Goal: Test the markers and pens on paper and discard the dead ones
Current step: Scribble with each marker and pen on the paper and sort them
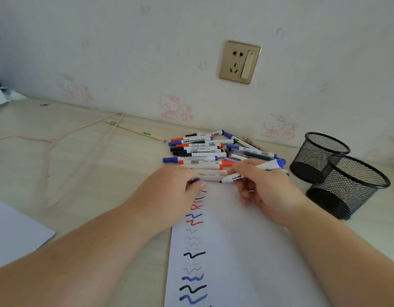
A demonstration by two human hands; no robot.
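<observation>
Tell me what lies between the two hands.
In the head view, between the left hand and the right hand lie the uncapped marker's dark tip, white marker barrels and the white paper sheet.

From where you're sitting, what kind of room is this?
Probably a home desk, maybe in a child's room: cartoon-cat wallpaper, a wall socket above the wooden desk, and mesh pen holders beside a pile of markers.

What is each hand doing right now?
Left hand: pinches a blue cap.
Right hand: holds an uncapped marker, tip toward the paper.
</observation>
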